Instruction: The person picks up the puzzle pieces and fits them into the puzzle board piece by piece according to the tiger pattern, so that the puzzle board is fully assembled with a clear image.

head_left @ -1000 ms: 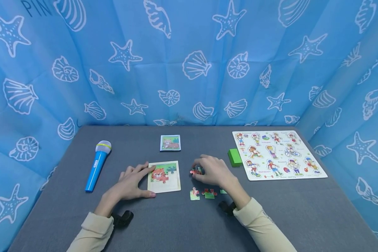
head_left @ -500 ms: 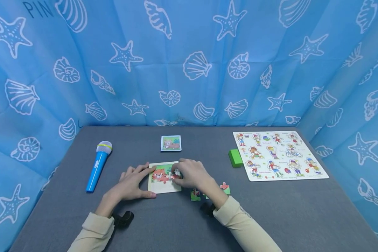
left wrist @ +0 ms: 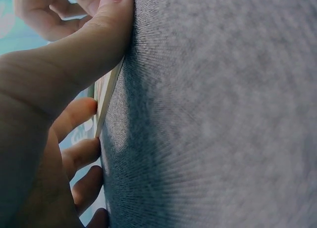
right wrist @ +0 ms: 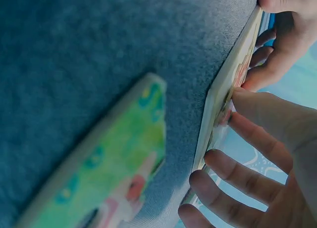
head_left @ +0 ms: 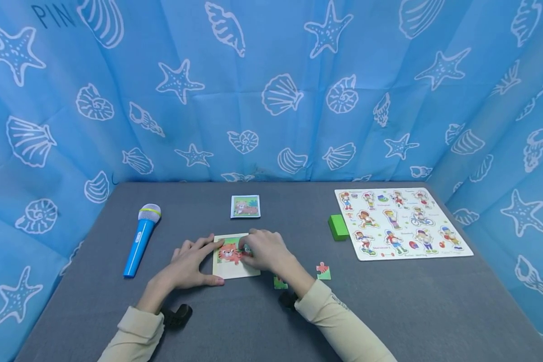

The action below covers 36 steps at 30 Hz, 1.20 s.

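Observation:
A square wooden puzzle board (head_left: 233, 271) lies on the table, with a picture of an orange tiger partly laid in it. My left hand (head_left: 187, 264) rests at its left side, index fingertip on the upper left and straight thumb at the lower left corner. Over the board's right half, my right hand (head_left: 268, 252) pinches a puzzle piece (right wrist: 225, 114) between thumb and index finger, close against the board. The hand covers most of that piece in the head view. One loose puzzle piece (head_left: 280, 282) lies partly under the right wrist, another puzzle piece (head_left: 323, 271) to its right.
Behind the board lies a small picture card (head_left: 245, 206). A blue toy microphone (head_left: 141, 241) is at the left. Toward the right are a green block (head_left: 338, 228) and a large white peg puzzle (head_left: 400, 223). A blue shell-patterned curtain (head_left: 262, 146) hangs behind the table.
My right hand has moved left from the loose pieces onto the board, carrying a puzzle piece, and then slightly farther left. My left hand has stayed at the board's left side.

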Tool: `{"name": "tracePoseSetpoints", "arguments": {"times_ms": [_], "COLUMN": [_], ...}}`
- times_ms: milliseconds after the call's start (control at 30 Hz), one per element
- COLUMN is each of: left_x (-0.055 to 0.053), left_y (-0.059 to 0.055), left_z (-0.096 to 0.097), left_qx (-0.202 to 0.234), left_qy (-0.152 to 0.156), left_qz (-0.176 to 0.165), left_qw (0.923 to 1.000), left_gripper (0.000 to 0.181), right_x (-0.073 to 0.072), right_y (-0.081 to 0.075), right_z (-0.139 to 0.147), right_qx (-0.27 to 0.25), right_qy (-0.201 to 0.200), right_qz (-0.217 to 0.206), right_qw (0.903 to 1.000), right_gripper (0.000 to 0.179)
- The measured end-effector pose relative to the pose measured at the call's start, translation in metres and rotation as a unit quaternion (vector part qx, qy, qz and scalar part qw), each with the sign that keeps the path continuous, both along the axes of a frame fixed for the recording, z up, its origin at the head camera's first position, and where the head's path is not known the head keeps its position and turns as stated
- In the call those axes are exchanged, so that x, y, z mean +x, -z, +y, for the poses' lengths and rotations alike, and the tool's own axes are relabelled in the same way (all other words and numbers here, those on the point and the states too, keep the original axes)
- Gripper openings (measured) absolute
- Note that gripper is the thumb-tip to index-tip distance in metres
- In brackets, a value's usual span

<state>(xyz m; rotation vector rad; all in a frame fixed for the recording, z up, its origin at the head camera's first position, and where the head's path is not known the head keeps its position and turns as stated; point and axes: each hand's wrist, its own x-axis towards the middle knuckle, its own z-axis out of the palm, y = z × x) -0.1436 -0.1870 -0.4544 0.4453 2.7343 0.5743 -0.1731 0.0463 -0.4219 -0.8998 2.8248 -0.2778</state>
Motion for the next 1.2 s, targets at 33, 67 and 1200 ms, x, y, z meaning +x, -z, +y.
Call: {"name": "tracePoseSetpoints", "arguments": {"times_ms": [33, 67, 1200], "left_x": [0.0, 0.0, 0.001], "left_y": [0.0, 0.001, -0.002], "left_z": [0.0, 0.0, 0.002], "left_qx": [-0.001, -0.001, -0.003], "left_qy": [0.0, 0.0, -0.006], "left_qz": [0.0, 0.0, 0.0], "left_qw": [1.0, 1.0, 1.0], "left_gripper": [0.1, 0.1, 0.099], "right_x": [0.0, 0.0, 0.014], "right_y": [0.0, 0.0, 0.0], "right_z": [0.0, 0.0, -0.01], "right_qx": [-0.001, -0.001, 0.02], "right_qy": [0.001, 0.002, 0.021], "right_qz": [-0.001, -0.001, 0.083], "right_qw": [1.0, 1.0, 0.9961], "right_gripper": [0.021, 0.021, 0.011]}}
